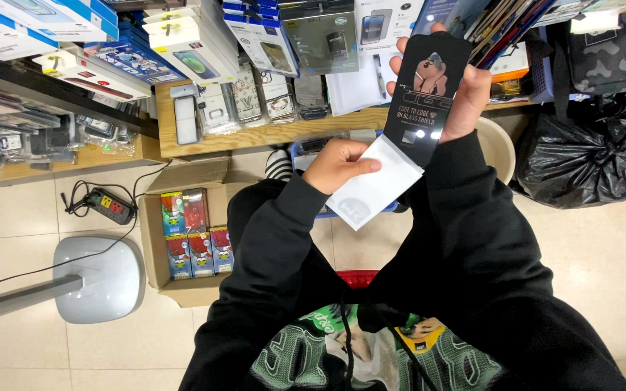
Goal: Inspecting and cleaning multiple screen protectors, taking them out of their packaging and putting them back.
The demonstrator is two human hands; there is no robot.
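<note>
The right hand (465, 90) grips a flat, glossy black rectangular package (429, 94) by its upper half, fingers wrapped behind it and thumb along one edge, holding it upright in front of the shelves. The left hand (336, 165) pinches a white paper sleeve (378, 185) between thumb and curled fingers — the sleeve sticks out of the black package's lower end, partly drawn clear, angled down toward the person's lap. Both arms are in black sleeves. Behind the hands runs a wooden shelf (255, 137) crowded with boxed and bagged phone accessories; more boxes stack above it. To the left, on the pale tiled floor (16, 217), sits an open cardboard box (157, 239) holding small colourful cartons, with a black power strip (108, 205) just beside it and a white rounded stand base (99, 279) near. A black plastic rubbish bag (581, 156) lies at the right, beside a round beige stool (498, 148).
</note>
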